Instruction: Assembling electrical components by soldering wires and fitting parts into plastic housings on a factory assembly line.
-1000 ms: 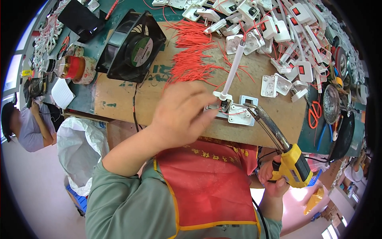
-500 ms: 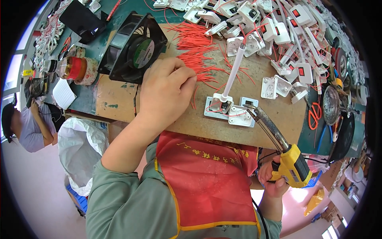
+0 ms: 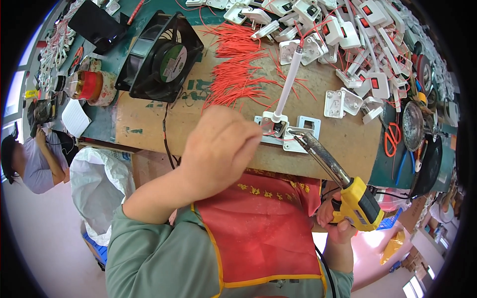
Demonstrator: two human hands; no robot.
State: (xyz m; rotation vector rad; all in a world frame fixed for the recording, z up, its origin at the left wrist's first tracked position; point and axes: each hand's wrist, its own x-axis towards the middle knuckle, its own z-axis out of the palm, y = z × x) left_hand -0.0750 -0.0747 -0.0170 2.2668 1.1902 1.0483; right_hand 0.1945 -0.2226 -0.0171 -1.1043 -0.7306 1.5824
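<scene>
My right hand (image 3: 335, 221) grips the yellow-and-black handle of a soldering gun (image 3: 358, 204). The gun's metal tip reaches over an opened white plug housing (image 3: 295, 144) on a light blue holder (image 3: 309, 124). From the housing's other half rises a white tube (image 3: 288, 87) with a red wire at its top. Close on the left is my left hand (image 3: 221, 149), fingers pinched together with their tips beside the housing; what they hold is hidden. A bundle of cut red wires (image 3: 236, 69) lies beyond that hand.
A black fan (image 3: 161, 59) stands on the cardboard (image 3: 141, 124) at left, near a jar (image 3: 89, 85). White switch housings (image 3: 343, 32) are heaped at the far right. Red-handled scissors (image 3: 392, 139) lie at right. A white sack (image 3: 99, 186) stands below the table; another person (image 3: 42, 159) sits far left.
My left hand has moved from the red wires toward me and right, to the plug housing. The soldering gun has shifted slightly left, its tip still over the housing. The view has shifted slightly.
</scene>
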